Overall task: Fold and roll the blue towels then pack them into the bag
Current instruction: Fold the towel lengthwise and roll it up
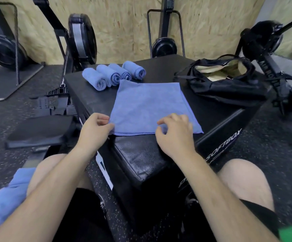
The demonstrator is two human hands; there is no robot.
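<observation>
A blue towel (148, 105) lies flat and folded on the black soft box (138, 154). My left hand (96, 126) pinches the towel's near left corner. My right hand (174, 133) hovers with curled fingers over the near edge, right of the middle; whether it pinches the cloth is not plain. Several rolled blue towels (113, 75) lie side by side at the far left of the box. The black bag (225, 81) sits open at the far right of the box, its tan lining showing.
More blue cloth (7, 198) lies by my left knee at the lower left. Rowing machines (79, 41) stand against the chipboard wall behind the box. A black exercise bike (267, 49) stands at the right. My bare knees flank the box's near corner.
</observation>
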